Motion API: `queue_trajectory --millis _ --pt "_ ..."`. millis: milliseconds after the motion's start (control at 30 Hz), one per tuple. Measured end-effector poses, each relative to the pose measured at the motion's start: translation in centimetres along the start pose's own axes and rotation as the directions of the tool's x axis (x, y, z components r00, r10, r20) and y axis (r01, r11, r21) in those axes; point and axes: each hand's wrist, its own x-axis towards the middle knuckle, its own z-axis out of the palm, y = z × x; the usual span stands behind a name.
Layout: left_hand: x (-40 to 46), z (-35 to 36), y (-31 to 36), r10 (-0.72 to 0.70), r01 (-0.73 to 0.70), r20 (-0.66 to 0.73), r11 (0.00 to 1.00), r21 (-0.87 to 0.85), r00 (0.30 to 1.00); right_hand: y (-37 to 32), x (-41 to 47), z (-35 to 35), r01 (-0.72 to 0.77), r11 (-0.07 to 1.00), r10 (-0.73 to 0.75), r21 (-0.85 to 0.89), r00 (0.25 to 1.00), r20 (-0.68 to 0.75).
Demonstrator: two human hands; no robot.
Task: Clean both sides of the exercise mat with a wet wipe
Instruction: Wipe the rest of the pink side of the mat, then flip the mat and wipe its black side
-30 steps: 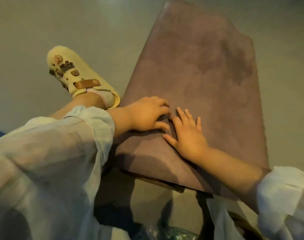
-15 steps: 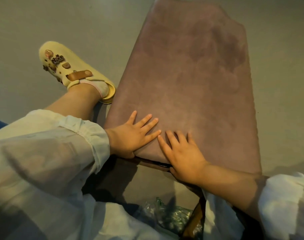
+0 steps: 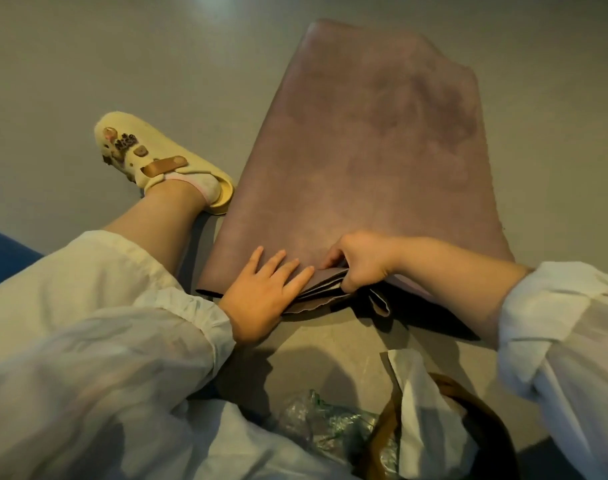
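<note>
A cream clog (image 3: 146, 161) and crinkled plastic wrapper (image 3: 325, 427) on grey floor (image 3: 88, 64).

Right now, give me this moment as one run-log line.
stage: handling folded mat edge | left hand: flat on mat | right hand: grips near-edge layers | wipe: in neither hand | mat: on floor

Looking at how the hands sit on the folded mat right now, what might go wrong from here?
The right hand grips only the near edges of the folded mat, so the layers could slip apart and unfold. The left hand lies flat beside them and might get pinched. The crumpled wrapper lies close by and could be dragged along.
</note>
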Motion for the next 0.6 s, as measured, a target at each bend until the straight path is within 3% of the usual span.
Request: queue_trajectory --millis 100,200,333,433,533,600 --pt "0.9 -0.9 -0.4 -0.001 -0.001 -0.018 0.994 -0.109 1.000 -0.2 -0.8 0.5 -0.006 1.000 0.005 -0.016 0.999 -0.052" --pt "1.7 -1.6 -0.8 -0.010 0.003 -0.033 0.979 -0.205 0.999 -0.3 -2.9 3.1 -0.023 0.995 0.002 -0.102 0.980 -0.201" --pt "2.0 -2.2 -0.8 -0.015 0.001 -0.049 0.958 -0.287 0.999 -0.5 -4.7 9.1 -0.129 0.950 -0.028 -0.285 0.873 -0.487" --pt "2.5 -3.7 -0.4 0.009 -0.027 -0.086 0.975 -0.219 0.996 -0.9 -3.9 11.1 -0.272 0.923 0.044 -0.273 0.778 -0.626" --pt "3.0 -5.5 0.4 0.018 -0.034 -0.112 0.989 -0.145 0.994 -0.2 -3.5 9.8 -0.314 0.938 0.096 -0.148 0.643 -0.760" --pt "3.2 -6.5 0.9 0.005 -0.014 -0.153 0.998 -0.062 0.988 0.6 -3.7 8.5 -0.306 0.949 0.135 -0.080 0.622 -0.772"
